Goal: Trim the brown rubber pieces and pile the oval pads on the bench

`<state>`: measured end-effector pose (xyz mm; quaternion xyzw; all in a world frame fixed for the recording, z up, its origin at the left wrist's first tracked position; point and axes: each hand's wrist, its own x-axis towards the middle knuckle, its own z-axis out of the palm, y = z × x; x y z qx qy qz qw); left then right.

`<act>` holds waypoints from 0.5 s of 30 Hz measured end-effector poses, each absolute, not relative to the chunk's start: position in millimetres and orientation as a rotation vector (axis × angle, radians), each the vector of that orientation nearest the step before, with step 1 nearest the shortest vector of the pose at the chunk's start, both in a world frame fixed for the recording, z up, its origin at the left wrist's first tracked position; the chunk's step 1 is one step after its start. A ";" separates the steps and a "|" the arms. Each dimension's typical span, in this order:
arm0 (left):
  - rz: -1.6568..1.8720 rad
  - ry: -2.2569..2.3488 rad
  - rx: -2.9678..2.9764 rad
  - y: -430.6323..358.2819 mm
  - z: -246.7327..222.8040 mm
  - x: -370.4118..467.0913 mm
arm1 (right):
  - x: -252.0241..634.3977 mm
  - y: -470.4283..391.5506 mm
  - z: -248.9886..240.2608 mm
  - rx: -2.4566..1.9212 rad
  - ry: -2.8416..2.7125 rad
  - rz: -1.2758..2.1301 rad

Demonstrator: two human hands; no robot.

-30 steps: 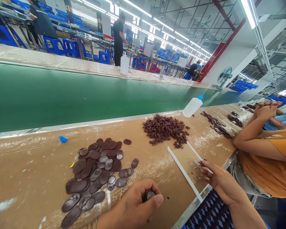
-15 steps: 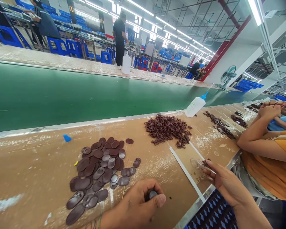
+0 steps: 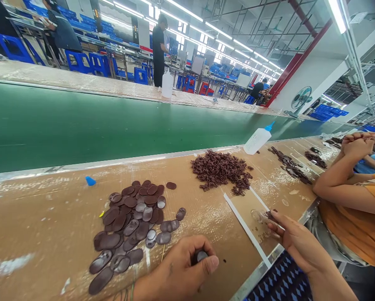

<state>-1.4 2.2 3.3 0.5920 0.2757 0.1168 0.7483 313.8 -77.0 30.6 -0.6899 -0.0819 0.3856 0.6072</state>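
My left hand (image 3: 184, 263) rests low over the brown tabletop, its fingers curled around a dark oval piece (image 3: 201, 256) with a shiny face. To the right, my right hand (image 3: 295, 238) pinches a small dark brown piece (image 3: 270, 215) between thumb and fingertips; its exact shape is too small to make out. Left of my left hand lies a loose heap of dark brown, sole-shaped oval pieces (image 3: 129, 202), some with shiny faces. A pile of small, branching brown pieces (image 3: 220, 169) lies beyond both hands.
A white squeeze bottle (image 3: 257, 141) with a blue tip leans behind the pile. A blue cap (image 3: 90, 181) lies at left. Past the table runs a green conveyor belt (image 3: 81, 129). Blue patterned cloth (image 3: 278, 278) is below the table edge. A co-worker's arm (image 3: 340, 167) is at right.
The view has shifted very slightly. Both hands keep the same pose and hold the same pieces.
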 end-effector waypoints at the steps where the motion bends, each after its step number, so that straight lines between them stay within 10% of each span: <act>1: 0.255 0.599 1.289 1.9 3.2 -1.6 | 314.0 -77.3 31.4 -1.596 -0.191 0.883; 15: 0.367 0.484 1.209 -2.0 -10.6 -0.1 | 179.8 -91.5 40.6 -1.306 -0.313 1.157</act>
